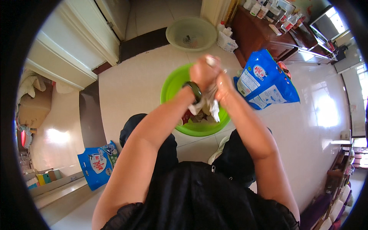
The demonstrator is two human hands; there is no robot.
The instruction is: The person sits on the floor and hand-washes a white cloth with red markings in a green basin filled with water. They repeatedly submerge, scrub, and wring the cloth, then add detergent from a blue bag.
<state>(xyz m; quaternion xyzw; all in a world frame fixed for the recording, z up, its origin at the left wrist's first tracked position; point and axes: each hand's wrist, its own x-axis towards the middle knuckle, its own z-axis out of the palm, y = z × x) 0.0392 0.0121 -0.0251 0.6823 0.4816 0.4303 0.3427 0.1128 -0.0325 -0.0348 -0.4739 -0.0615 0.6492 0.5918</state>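
Observation:
Both my hands are raised together over a bright green plastic basin on the floor between my feet. My left hand, with a dark band on its wrist, is closed on a wet white cloth. Against it, my right hand grips the same cloth, which hangs down in folds toward the basin. Motion blurs the fingers. More fabric, partly dark red, lies in the basin under the cloth; my forearms and the cloth hide part of it.
Beyond the green basin stands a larger pale basin near a doorway. Blue detergent bags stand at the right and lie at the left. A small white basket holds bottles beside a reddish-brown wooden cabinet.

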